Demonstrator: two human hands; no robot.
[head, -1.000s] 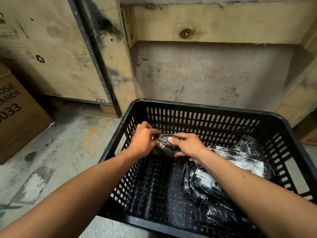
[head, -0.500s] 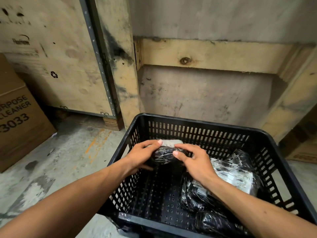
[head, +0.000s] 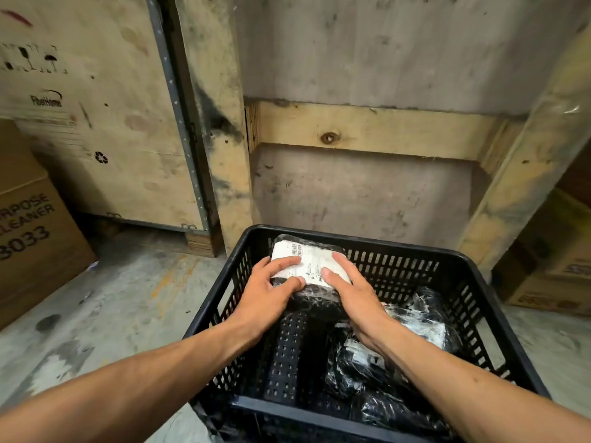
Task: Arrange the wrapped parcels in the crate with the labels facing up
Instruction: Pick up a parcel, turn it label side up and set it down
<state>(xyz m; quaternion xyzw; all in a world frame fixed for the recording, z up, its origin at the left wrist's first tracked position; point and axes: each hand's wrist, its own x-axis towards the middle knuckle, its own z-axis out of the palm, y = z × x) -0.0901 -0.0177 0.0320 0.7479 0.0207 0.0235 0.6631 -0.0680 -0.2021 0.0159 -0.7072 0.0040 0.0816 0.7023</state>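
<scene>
A black slatted plastic crate [head: 415, 247] stands on the floor in front of me. In its far left corner a black-wrapped parcel [head: 311, 259] shows its white label face up. My left hand [head: 271, 289] grips its left side and my right hand [head: 348, 292] grips its right side, fingers spread over the label. Several other black film-wrapped parcels [head: 425, 318] lie piled along the crate's right half, some with white labels partly showing. My right forearm hides part of that pile.
Large wooden shipping crates [head: 367, 129] stand close behind the black crate. A brown cardboard box [head: 28, 231] sits at the left on the stained concrete floor [head: 128, 298]. More cardboard boxes [head: 550, 273] are at the right.
Both hands have turned the parcel over, so its white label now faces up, and carried it toward the crate's far left corner. The camera has tilted upward.
</scene>
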